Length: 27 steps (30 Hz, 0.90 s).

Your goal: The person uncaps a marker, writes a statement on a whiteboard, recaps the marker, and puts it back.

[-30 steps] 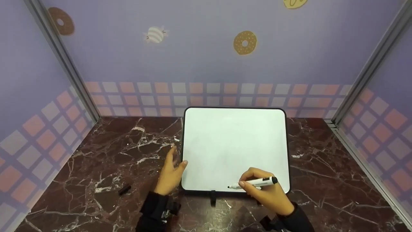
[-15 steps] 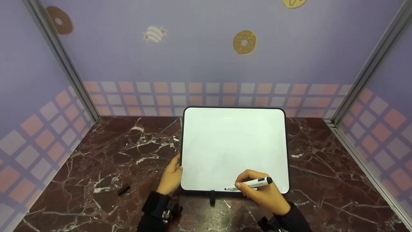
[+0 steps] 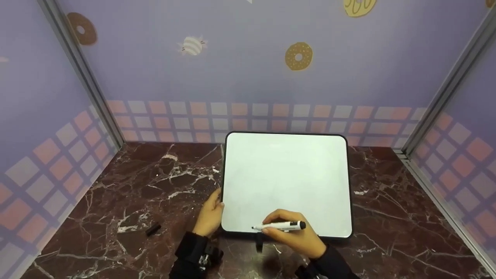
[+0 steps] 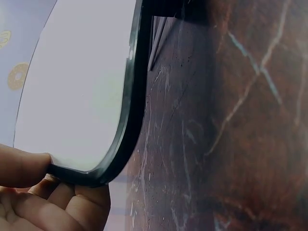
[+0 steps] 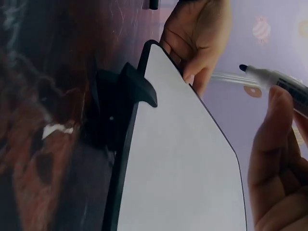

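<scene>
A whiteboard (image 3: 286, 182) with a dark rounded frame is standing tilted on the marbled desk (image 3: 116, 193), between the left and right edges, its top rising in the head view past the desk's far edge. A black foot (image 3: 259, 243) is hooking over the board's lower rim and sticking out toward the desk's near side. The left hand (image 3: 209, 215) is holding the board's left side low down, the thumb (image 4: 24, 166) lying on the front and the fingers (image 4: 91, 207) curling behind, so that they are pinching the frame. The right hand (image 3: 296, 234) is pinching a white marker (image 3: 285, 226) between thumb and fingers, its bare dark tip pointing toward the desk's left edge. That tip is hovering before the board's lower rim, near the foot; the right wrist view is showing it apart from the white surface. A black cap (image 3: 153, 229) is lying on the desk, between the left hand and the left edge. Along the far edge a purple wall (image 3: 240, 77) is rising, carrying doughnut pictures and pale checks.
</scene>
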Tool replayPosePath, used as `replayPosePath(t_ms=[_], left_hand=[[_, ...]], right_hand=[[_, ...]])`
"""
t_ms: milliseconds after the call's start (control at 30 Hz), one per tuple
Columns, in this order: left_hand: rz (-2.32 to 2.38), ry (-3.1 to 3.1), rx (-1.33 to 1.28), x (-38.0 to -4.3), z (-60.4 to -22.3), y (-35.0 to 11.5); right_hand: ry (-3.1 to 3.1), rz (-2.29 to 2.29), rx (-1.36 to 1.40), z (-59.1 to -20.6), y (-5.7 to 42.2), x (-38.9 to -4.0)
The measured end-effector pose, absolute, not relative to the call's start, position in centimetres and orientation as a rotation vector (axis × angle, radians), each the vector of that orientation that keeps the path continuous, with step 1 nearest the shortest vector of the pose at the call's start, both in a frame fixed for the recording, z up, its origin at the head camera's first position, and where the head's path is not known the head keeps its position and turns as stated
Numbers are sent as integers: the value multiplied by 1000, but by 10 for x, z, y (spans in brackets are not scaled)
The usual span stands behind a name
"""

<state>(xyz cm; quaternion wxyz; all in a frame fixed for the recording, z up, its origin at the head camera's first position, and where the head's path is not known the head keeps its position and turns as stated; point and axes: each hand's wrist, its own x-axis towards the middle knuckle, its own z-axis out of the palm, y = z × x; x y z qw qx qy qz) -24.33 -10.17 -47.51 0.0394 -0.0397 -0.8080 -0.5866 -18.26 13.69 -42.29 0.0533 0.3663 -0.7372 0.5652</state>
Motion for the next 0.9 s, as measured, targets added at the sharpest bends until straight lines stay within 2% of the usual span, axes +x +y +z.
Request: replayPosePath(t_ms=[333,600,900], left_hand=[[-1803,-2493,-89,-241,-473,-101],[-1807,-2481,-81,-241,-473,-100],[-1803,-2486,-79,-243,-476,-102]], right_hand=[[-2156,1789,1047,-413,112,-215],[-2222,1747,925,-422,99,-235],[-2208,1602,780,-416,79,-251]])
